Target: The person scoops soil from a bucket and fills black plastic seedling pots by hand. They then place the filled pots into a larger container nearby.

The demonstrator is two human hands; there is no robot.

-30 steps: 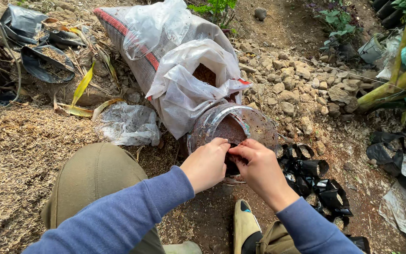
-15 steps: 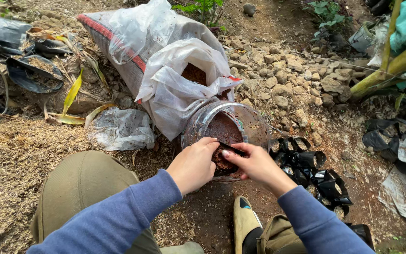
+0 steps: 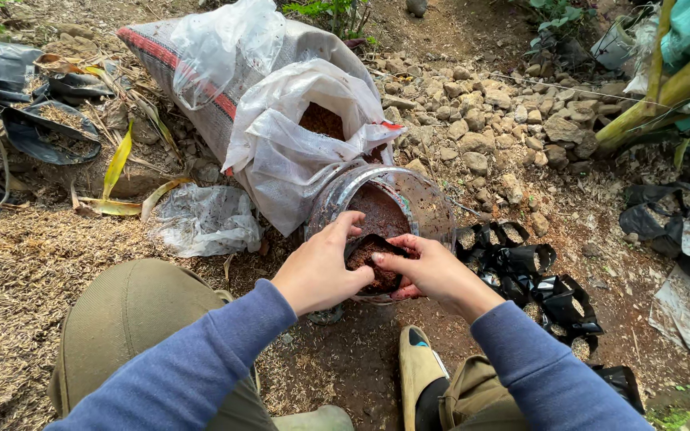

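Both hands, left hand [image 3: 321, 271] and right hand [image 3: 433, 271], pinch open a small black bag [image 3: 373, 259] half-filled with brown soil, just before the clear jar [image 3: 385, 207]; topping up likely follows.

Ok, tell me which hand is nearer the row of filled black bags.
Right. The right hand sits just left of the black bags; the left hand is farther left, across the small bag.

Your left hand [image 3: 319, 271] and right hand [image 3: 433, 273] meet on a small bag [image 3: 373, 259] at the mouth of the tilted jar [image 3: 393, 199]. Behind the jar lies an open sack [image 3: 297, 152]. To your right, filled small bags [image 3: 537, 275] sit on the ground, with stones [image 3: 489, 128] beyond them.
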